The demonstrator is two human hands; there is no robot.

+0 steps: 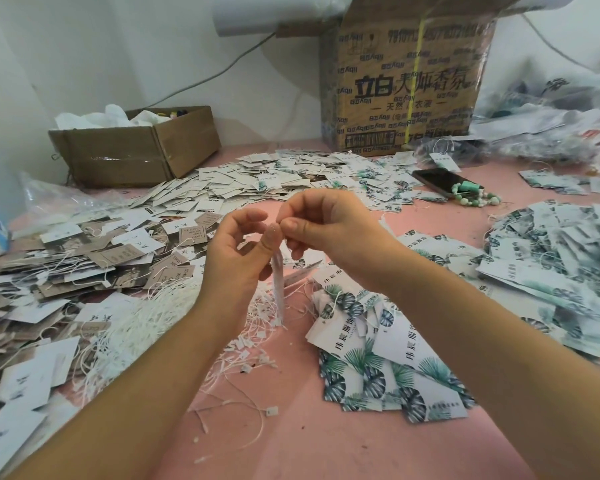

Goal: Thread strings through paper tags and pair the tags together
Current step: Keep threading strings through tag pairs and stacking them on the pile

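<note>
- Left hand (238, 252) pinches the tag (278, 289) by its top; it hangs edge-on above the loose strings (142, 320).
- Right hand (326, 230) pinches the same top edge.
- The tag looks light, stiff and easy to crease; best held beside the hole.

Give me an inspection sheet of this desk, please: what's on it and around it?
Surface: pink tabletop, mostly covered.
Job's things: held tags hanging edge-on; leaf-print tags right; brown and white tags left; white strings between.
Clutter: phone, green bead bracelet, plastic bag.
Hands: left hand and right hand both pinch the top of the held tags.
Cables: grey cable along the wall.
Surroundings: small cardboard box, printed carton, white wall.
</note>
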